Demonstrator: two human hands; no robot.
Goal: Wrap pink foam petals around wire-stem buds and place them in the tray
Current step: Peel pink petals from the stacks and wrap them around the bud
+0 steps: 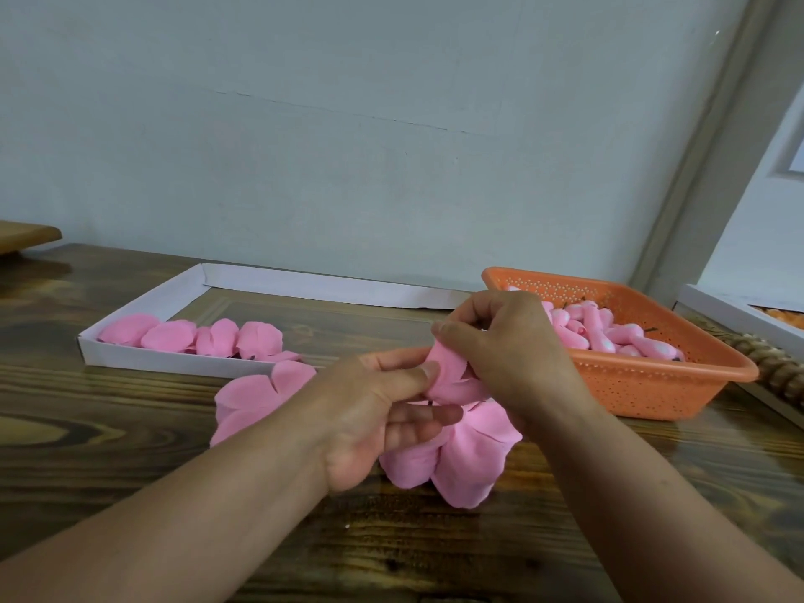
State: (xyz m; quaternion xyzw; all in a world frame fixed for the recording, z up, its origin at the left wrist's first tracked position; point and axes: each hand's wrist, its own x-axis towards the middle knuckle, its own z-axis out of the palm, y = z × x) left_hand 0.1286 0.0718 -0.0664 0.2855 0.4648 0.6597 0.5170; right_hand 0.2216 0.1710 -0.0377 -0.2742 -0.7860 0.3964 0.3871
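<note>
My left hand (374, 411) and my right hand (509, 346) meet above the table's middle, both pinching a pink foam flower (457, 380). Its upper petals are rolled tight between my fingertips, and the looser lower petals (465, 463) hang below my left palm. The bud and wire stem inside are hidden. A flat pink petal piece (256, 398) lies on the table left of my hands. The white tray (143, 354) at the back left holds several wrapped pink flowers (209, 337). An orange perforated basket (644, 380) at the right holds several pink buds (609, 332).
The dark wooden table (108, 450) stretches under everything, against a pale wall. A wooden board edge (26, 235) sits at the far left. At the far right are a white frame (739, 315) and a twisted brown rope-like object (774, 367).
</note>
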